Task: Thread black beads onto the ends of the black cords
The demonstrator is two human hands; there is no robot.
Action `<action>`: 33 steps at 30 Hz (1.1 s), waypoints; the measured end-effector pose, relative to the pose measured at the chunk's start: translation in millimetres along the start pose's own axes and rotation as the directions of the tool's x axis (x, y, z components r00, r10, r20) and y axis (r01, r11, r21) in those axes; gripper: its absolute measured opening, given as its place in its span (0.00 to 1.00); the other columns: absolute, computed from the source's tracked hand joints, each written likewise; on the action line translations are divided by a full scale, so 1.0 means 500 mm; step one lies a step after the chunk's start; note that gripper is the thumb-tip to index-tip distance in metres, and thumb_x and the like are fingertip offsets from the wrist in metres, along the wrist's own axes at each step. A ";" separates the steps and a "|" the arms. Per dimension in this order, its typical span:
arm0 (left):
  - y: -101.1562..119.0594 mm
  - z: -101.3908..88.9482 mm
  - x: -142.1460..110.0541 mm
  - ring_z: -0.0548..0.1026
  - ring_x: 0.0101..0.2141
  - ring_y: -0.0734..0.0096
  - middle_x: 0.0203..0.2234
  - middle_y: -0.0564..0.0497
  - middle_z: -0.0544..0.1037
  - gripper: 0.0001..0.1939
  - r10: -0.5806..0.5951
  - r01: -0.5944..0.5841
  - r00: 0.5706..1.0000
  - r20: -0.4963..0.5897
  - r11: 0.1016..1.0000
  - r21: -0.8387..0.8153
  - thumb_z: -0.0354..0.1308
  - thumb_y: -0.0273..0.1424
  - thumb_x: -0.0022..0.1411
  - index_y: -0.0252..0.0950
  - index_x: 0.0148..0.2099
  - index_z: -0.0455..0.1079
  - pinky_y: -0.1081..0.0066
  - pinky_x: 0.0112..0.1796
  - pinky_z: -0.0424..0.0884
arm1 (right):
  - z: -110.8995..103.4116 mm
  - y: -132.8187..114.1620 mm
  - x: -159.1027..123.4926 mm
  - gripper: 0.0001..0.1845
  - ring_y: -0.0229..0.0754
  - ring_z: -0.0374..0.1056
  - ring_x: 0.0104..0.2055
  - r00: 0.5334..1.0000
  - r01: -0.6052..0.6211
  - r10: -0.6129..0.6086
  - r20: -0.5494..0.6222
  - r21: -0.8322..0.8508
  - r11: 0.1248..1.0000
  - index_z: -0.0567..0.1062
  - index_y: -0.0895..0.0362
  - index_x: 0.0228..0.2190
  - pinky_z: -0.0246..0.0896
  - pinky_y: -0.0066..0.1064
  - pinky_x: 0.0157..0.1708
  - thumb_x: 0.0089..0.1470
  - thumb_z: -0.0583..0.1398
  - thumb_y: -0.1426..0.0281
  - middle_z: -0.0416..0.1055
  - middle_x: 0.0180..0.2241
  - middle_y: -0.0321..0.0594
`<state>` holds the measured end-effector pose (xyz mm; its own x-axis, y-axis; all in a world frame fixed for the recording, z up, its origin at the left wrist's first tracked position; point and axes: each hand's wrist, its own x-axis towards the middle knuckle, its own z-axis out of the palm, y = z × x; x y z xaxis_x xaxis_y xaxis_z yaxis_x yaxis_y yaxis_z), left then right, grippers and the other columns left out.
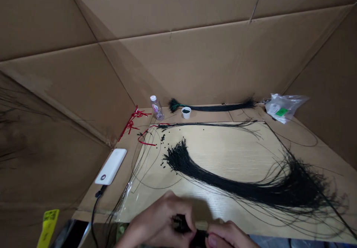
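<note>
While the two hands work close together at the near edge, the left hand [158, 222] is curled around a small bunch of black cords [180, 224], and the right hand [224, 237] is closed on its lower end. The fingers hide most of the bunch, so I can't tell how many strands are caught. It sits between the hands, just at the near edge of a pale wooden board [223, 140].

Across that board sweeps a big fan of black cords [240, 188], gathered tight at its left tip and spreading loosely to the right, with stray strands trailing past the edge. Small black beads [167, 147] lie scattered near the tip. A thinner bundle [206, 124] runs along the far side, and a red loop [145, 140] lies at the far left corner.

Beyond the board stand a clear bottle [156, 107] and a white cup [186, 112] of black bits, beside a thick green-tipped bundle [212, 106] and a plastic bag [284, 107]. To the left are red ties [131, 123], a white power bank [111, 166] with its black cable [96, 214], and a yellow tag [48, 227]. Cardboard walls [195, 62] surround it all.
</note>
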<state>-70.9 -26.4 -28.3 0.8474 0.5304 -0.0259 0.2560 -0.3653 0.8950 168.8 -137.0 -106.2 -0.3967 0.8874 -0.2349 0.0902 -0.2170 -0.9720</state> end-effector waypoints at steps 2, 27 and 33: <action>-0.001 -0.030 0.026 0.81 0.30 0.68 0.30 0.51 0.86 0.06 0.017 -0.018 1.000 -0.008 0.996 -0.090 0.73 0.30 0.57 0.38 0.35 0.79 0.72 0.37 0.74 | -0.017 -0.030 -0.009 0.41 0.43 0.58 0.31 0.998 -0.061 0.061 -0.019 -0.024 0.998 0.76 0.52 0.29 0.51 0.33 0.33 0.67 0.51 0.30 0.63 0.26 0.34; -0.107 -0.143 0.124 0.82 0.30 0.66 0.31 0.47 0.85 0.21 -0.305 0.238 0.659 -0.688 0.952 -0.194 0.71 0.45 0.58 0.34 0.46 0.79 0.69 0.36 0.79 | -0.050 -0.165 0.058 0.30 0.43 0.65 0.32 0.914 0.195 -0.148 -0.376 0.088 0.977 0.73 0.53 0.32 0.59 0.33 0.37 0.77 0.53 0.44 0.67 0.27 0.33; -0.017 -0.129 0.089 0.82 0.33 0.67 0.33 0.48 0.85 0.18 -0.274 0.154 0.690 -0.670 0.960 -0.234 0.76 0.44 0.59 0.35 0.42 0.81 0.71 0.37 0.80 | -0.039 -0.186 0.121 0.25 0.44 0.68 0.36 0.869 0.268 -0.262 -0.420 -0.046 0.962 0.74 0.52 0.36 0.61 0.33 0.39 0.80 0.52 0.51 0.70 0.31 0.35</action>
<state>-65.5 49.5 -8.1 0.2028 0.9786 0.0350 0.2676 -0.0898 0.9593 154.0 -55.0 -30.1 0.0157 0.9987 0.0481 0.0224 0.0477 -0.9986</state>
